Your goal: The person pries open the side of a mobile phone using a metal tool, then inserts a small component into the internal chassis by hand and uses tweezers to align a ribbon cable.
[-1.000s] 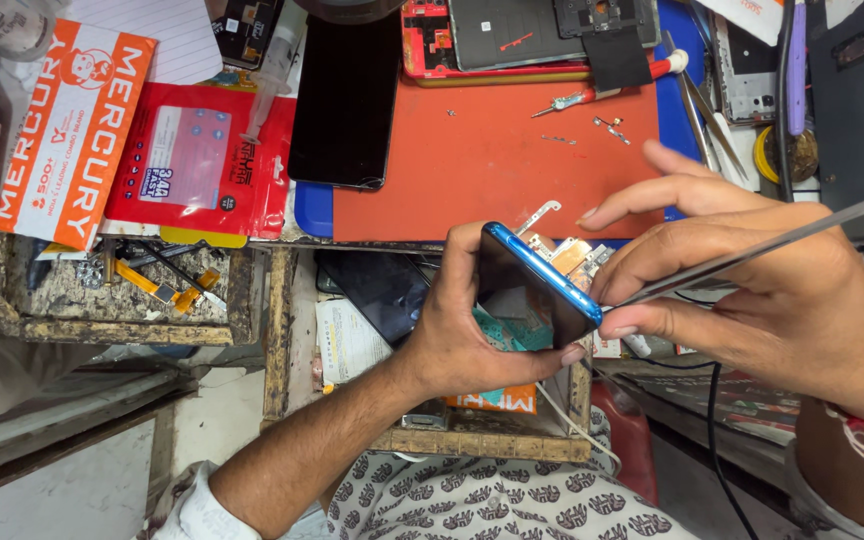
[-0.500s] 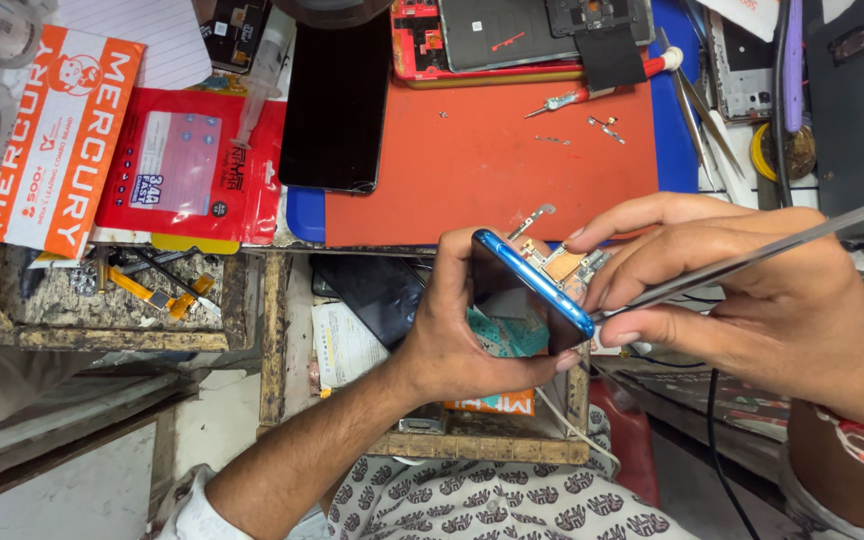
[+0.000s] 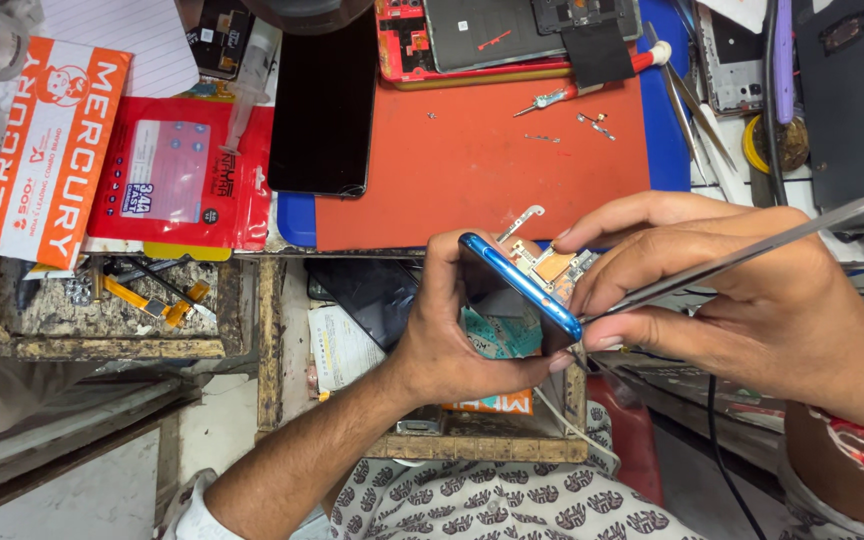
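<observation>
My left hand (image 3: 452, 340) grips a blue-framed phone (image 3: 522, 285) held on edge over the bench's front, its opened inside with an orange circuit part (image 3: 552, 265) facing away from me. My right hand (image 3: 742, 300) pinches long metal tweezers (image 3: 752, 252), whose tips reach the phone's lower corner beside my fingers. The tweezers' far end sticks out to the upper right.
An orange work mat (image 3: 482, 170) lies on the bench with a black phone screen (image 3: 322, 110), a small screwdriver (image 3: 552, 98), loose screws and another opened phone (image 3: 492, 35) at the back. Red and orange packets (image 3: 167, 170) lie left. An open drawer (image 3: 102, 305) holds small parts.
The view has shifted slightly; both hands and the phone sit a little higher and nearer the bench edge. The grip on phone and tweezers is the same.
</observation>
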